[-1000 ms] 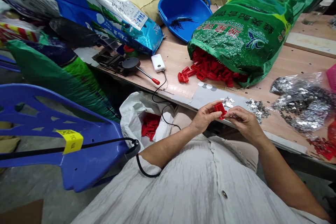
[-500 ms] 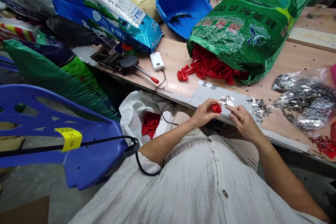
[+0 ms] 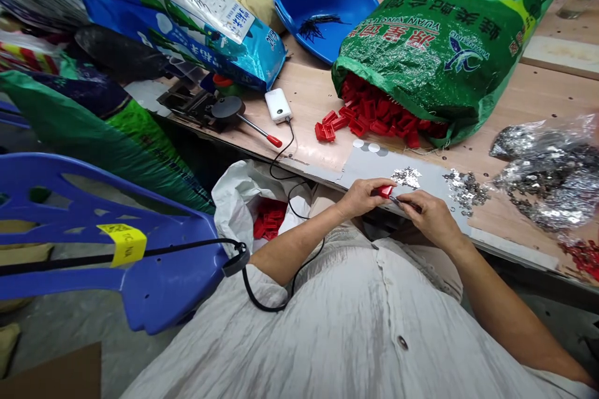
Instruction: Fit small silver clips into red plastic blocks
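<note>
My left hand (image 3: 362, 197) is closed on a small red plastic housing (image 3: 384, 191), held over the table's front edge. In my right hand (image 3: 423, 211) is a thin metal piece (image 3: 396, 201), pinched between thumb and fingers, its tip at the red part's near right end. Whether it is a tool or a loose metal part I cannot tell. Just beyond the hands lies a pile of small shiny metal pieces (image 3: 406, 177) on a grey sheet (image 3: 374, 165). A second pile of metal pieces (image 3: 467, 192) lies to the right.
A green sack (image 3: 435, 31) spills red plastic parts (image 3: 369, 113). Behind stands a blue basin (image 3: 322, 6). A white power bank (image 3: 278, 105) with a cable and a red-handled lever tool (image 3: 253, 129) lie left. Clear bags of metal pieces (image 3: 552, 174) lie right. A white sack (image 3: 234, 199) hangs below.
My right hand has brought the metal piece up against the red part. My left hand has turned the red part so its end faces right.
</note>
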Demonstrator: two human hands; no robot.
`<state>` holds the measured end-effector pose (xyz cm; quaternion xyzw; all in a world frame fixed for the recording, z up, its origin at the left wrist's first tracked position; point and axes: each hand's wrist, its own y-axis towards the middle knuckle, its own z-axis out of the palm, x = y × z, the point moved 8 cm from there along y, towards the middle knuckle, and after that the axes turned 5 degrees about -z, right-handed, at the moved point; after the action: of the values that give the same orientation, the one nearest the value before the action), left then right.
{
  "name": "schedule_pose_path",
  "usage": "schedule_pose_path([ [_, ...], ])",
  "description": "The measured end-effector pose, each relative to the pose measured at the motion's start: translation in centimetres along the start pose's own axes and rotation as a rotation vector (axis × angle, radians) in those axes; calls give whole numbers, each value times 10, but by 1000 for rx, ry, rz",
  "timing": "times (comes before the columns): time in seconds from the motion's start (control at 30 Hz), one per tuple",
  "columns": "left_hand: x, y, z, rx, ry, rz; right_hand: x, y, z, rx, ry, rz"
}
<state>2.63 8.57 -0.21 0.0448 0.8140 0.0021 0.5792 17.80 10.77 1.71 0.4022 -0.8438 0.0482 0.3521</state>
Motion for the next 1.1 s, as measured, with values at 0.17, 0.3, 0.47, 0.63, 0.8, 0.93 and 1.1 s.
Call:
schedule_pose_path([
  [0.17,-1,2,0,24,18,-16,-1,-2,5,-7,-45,-29],
  [0.3,-2,2,0,29,20,-17,1,-3,9,7,-102,-5],
  [0.47,0,1,2,7,19,-29,8,-1,13,-8,-218,109],
  [0.63,2,2,3,15,4,-50,14,0,17,-49,-178,132],
  [0.8,-1,2,2,26,-32,-32,5,0,14,-24,-70,142],
  [0.93,0,-1,2,18,-110,-29,0,-3,6,5,2,141],
  [1.1,-1,-6,-5,-64,-203,-61,-6,-11,-8,-65,92,170],
])
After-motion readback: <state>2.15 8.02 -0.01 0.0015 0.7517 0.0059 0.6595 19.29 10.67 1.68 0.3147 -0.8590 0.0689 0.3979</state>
